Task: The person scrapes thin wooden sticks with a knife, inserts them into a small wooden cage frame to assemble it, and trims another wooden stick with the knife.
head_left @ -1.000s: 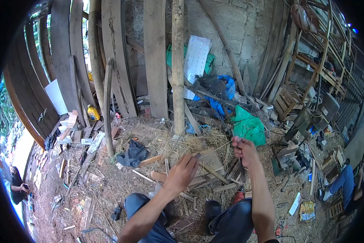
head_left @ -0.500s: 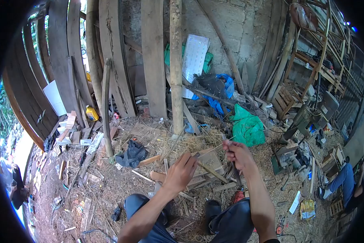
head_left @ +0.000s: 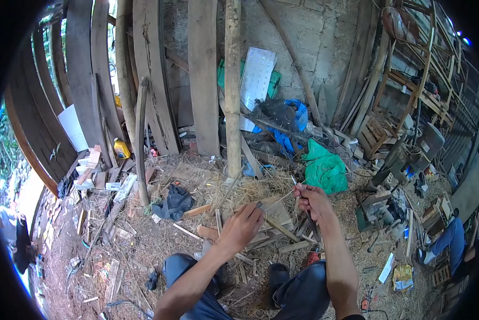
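Observation:
My left hand (head_left: pixel 241 226) is closed, fingers pinched round a small grey-ended piece (head_left: pixel 259 204) whose kind I cannot make out. My right hand (head_left: pixel 315 204) grips a slim tool (head_left: pixel 313 228); its bright tip pokes up above the fingers and a dark, blade-like length hangs below them. Between the hands runs a thin pale strip (head_left: pixel 282 198), and I cannot tell which hand holds it. Both hands are above my knees, over scattered wood pieces (head_left: pixel 294 246) on the ground.
A wooden post (head_left: pixel 232 96) stands ahead, with a green plastic sack (head_left: pixel 324 169) to its right. A black bag (head_left: pixel 174 202) lies left among straw and scraps. Planks (head_left: pixel 203 80) lean at the back. Another person's leg (head_left: pixel 446 242) shows at far right.
My right hand has shifted slightly, and the tool in it has tilted a little. My left hand has turned slightly. Both keep their grip.

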The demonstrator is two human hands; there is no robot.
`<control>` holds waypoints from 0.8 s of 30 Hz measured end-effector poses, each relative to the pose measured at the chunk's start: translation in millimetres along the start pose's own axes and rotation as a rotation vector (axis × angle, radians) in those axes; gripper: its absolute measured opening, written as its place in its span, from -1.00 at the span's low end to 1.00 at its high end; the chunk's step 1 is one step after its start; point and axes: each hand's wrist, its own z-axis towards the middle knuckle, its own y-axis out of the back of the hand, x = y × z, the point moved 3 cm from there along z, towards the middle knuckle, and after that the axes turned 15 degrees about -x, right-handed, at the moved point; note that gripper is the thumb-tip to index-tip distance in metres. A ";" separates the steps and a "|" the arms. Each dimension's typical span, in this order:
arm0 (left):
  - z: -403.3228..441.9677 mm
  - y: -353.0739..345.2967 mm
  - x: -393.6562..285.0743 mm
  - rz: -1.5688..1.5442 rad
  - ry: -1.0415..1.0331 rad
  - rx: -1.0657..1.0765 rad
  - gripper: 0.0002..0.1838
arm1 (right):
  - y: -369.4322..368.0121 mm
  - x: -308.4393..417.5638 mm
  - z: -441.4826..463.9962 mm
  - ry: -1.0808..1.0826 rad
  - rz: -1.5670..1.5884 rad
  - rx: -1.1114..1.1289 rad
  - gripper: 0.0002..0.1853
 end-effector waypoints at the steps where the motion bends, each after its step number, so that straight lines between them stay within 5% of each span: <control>1: 0.0 2.2 -1.0 0.003 0.008 -0.007 -0.91 | 6.3 0.5 8.0 0.007 0.005 -0.001 -0.84; 6: 9.8 21.5 25.9 -0.059 0.123 -0.044 -0.91 | 77.7 7.3 40.7 0.233 0.242 -0.360 -0.84; 9: 7.1 20.8 50.8 -0.085 0.293 -0.115 -0.95 | 64.9 -5.5 32.5 0.203 0.058 -0.312 -0.83; 11: -4.9 6.2 76.8 -0.514 0.762 -0.108 -0.92 | 41.3 -9.6 25.1 0.231 -0.082 -0.238 -0.82; 12: -5.6 1.5 81.7 -0.513 0.762 -0.117 -0.92 | 28.5 -12.9 18.9 0.234 -0.086 -0.232 -0.82; 14: -2.2 -7.1 91.6 -0.874 0.992 -0.263 -0.88 | -4.7 -12.2 3.1 0.583 -0.415 -0.255 -0.77; 18: -3.8 -15.0 98.4 -0.959 1.030 -0.275 -0.84 | -51.3 -25.9 -3.1 0.707 -0.510 -0.173 -0.73; 20: -5.5 -19.3 94.2 -0.821 0.918 -0.216 -0.87 | -75.0 -34.3 -18.4 0.448 -0.481 -0.047 -0.76; 22: -5.0 -17.1 89.9 -0.765 0.917 -0.219 -0.87 | -96.2 -33.8 -39.6 0.452 -0.393 0.016 -0.78; 24: 0.2 -14.5 87.7 -0.796 0.876 -0.219 -0.86 | -106.8 -37.6 -41.3 0.705 -0.489 0.143 -0.73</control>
